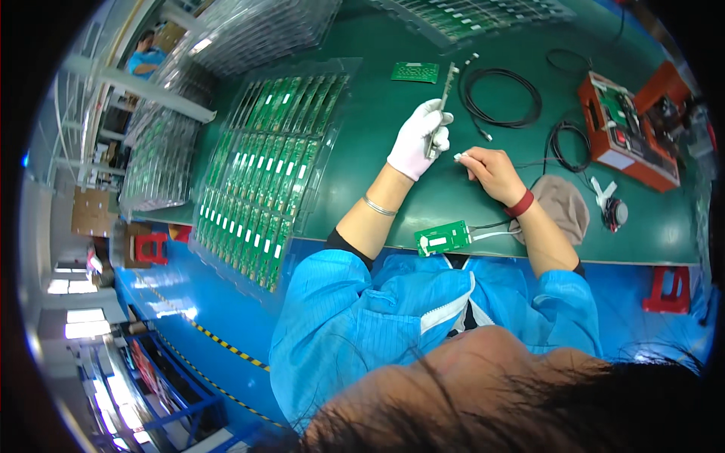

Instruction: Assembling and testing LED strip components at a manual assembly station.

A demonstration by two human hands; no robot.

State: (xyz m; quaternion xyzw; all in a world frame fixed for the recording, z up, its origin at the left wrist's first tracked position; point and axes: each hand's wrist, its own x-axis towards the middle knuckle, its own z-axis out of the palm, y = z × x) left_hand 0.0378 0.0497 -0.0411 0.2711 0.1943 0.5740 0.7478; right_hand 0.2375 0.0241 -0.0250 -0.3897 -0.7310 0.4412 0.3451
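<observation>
My left hand [418,138], in a white glove, grips a narrow circuit board [447,90] on edge above the green table. Bare and closed in a pinch, my right hand [492,172] holds a small white cable connector [459,157] just right of the board's lower end; the two look apart. Near the table's front edge lies a green circuit board [442,238] with a white label and a cable plugged into its right side. Another green board [414,72] rests flat beyond my left hand.
A clear tray of circuit boards [260,170] lies at left, beside stacked trays [158,162]. A coiled black cable [502,98], an orange test fixture [630,136], a brown cloth [557,208] and a small round device [615,214] occupy the right side.
</observation>
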